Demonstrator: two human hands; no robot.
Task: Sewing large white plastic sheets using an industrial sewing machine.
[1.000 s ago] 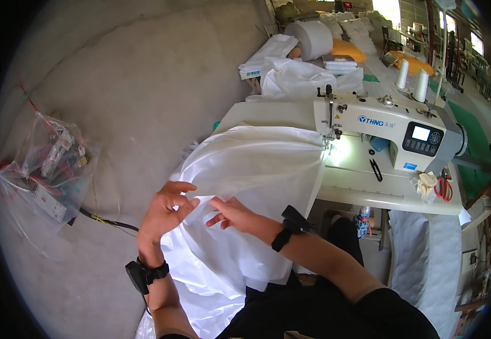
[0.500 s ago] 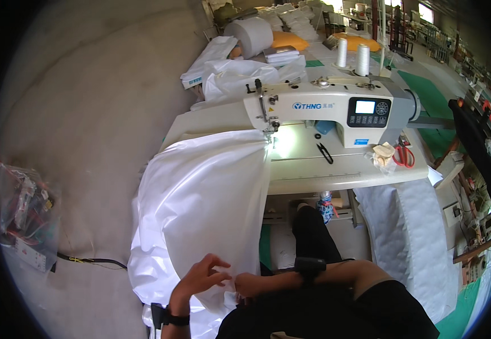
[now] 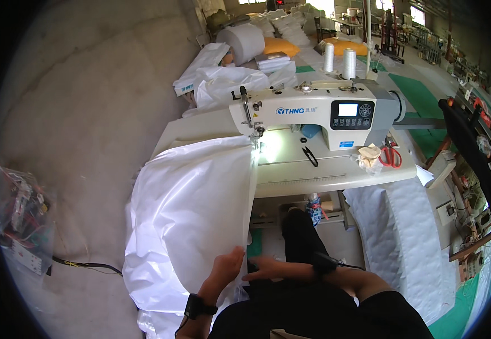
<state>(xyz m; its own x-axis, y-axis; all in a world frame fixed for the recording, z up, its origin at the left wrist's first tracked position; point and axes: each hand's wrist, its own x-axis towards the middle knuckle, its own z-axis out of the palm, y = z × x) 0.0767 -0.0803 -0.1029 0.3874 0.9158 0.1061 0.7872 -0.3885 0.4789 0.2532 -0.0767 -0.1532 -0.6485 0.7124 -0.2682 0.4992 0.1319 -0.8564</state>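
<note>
A large glossy white sheet of fabric (image 3: 192, 198) hangs from the sewing machine (image 3: 296, 110) down toward my lap, with its upper right corner under the lit needle area. My left hand (image 3: 228, 266) is closed at the sheet's right edge, near its lower end, and appears to pinch that edge. Just to the right, my right hand (image 3: 265, 268) points leftward over my lap. Its fingers are apart with nothing seen in them, close to the left hand but not gripping the sheet.
Black thread snips (image 3: 310, 157) and red-handled scissors (image 3: 390, 157) lie on the machine table (image 3: 324, 179). Two white thread cones (image 3: 349, 63) stand behind. A quilted white piece (image 3: 398, 243) hangs at right. A clear bag of parts (image 3: 22, 220) is at far left.
My left hand has gone from spread fingers to closed at the sheet's edge, moving right and slightly up. My right hand has opened and shifted right. The view has shifted slightly.
</note>
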